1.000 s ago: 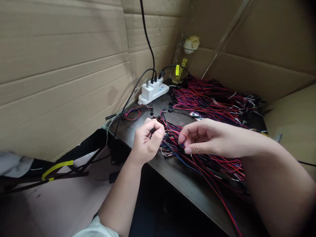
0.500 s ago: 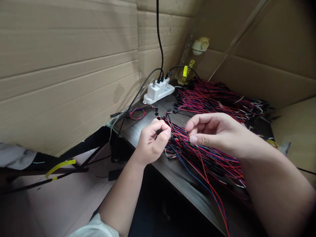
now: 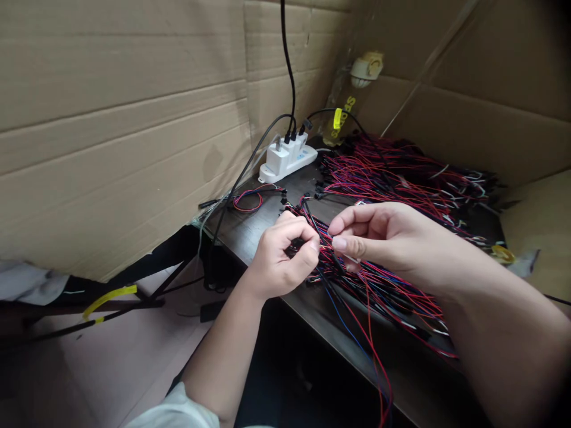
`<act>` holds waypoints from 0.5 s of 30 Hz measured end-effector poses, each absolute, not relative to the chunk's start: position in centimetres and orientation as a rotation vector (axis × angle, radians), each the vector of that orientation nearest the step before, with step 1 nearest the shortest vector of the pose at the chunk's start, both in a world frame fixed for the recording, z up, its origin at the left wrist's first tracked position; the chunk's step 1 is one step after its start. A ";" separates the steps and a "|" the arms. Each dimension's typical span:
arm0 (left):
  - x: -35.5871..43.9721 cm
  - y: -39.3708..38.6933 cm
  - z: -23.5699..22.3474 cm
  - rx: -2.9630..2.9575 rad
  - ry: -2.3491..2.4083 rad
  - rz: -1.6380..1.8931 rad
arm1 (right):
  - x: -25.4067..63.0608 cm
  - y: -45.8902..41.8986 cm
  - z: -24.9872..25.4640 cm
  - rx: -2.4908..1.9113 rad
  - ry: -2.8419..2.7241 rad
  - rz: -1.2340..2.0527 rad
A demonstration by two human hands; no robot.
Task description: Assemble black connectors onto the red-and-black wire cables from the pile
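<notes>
My left hand [image 3: 285,255] is closed in a pinch, thumb against index finger, with the thin pale end of a wire [image 3: 322,246] at its fingertips. Just to the right, my right hand [image 3: 383,241] has its thumb and curled fingers drawn close together. Whatever lies between those fingertips is too small to make out. Below the hands, loose red and blue wires [image 3: 369,333] hang over the table's front edge. A thick bundle of red, blue and black wires [image 3: 397,297] lies under both hands, partly covered by them.
A white power strip [image 3: 288,159] with plugged-in black cords stands at the back left of the dark table [image 3: 241,235]. Behind the hands is another wire pile [image 3: 392,172]. Cardboard walls [image 3: 125,107] enclose the table. A small coiled wire [image 3: 247,201] lies near the left edge.
My left hand has moved slightly right, and the gap between the two hands has narrowed. The hanging wires have shifted left. The camera view has moved a little.
</notes>
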State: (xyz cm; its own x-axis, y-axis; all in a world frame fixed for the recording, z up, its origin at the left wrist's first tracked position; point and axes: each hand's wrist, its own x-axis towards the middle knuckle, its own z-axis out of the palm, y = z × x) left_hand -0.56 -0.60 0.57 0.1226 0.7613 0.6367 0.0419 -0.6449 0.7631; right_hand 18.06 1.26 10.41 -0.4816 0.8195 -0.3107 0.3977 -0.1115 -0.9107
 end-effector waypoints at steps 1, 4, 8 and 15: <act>-0.6 -0.6 0.6 1.821 0.779 1.573 | 18.1 1.2 10.6 -1.343 -1.826 1.607; -0.6 -0.6 0.5 1.825 0.795 1.562 | 18.4 0.9 11.4 -1.360 -1.882 1.615; -0.6 -0.6 0.6 1.804 0.769 1.580 | 18.9 0.7 12.2 -1.374 -1.916 1.680; -0.6 -0.6 0.6 1.869 0.738 1.544 | 19.2 1.3 11.3 -1.245 -1.929 1.748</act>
State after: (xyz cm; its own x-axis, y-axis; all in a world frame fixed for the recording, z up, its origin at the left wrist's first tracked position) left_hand -0.61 -0.65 0.63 0.1693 0.7387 0.6524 0.0438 -0.6669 0.7438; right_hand 19.24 1.33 11.27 -0.6013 0.7208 -0.3447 0.4137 -0.0882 -0.9061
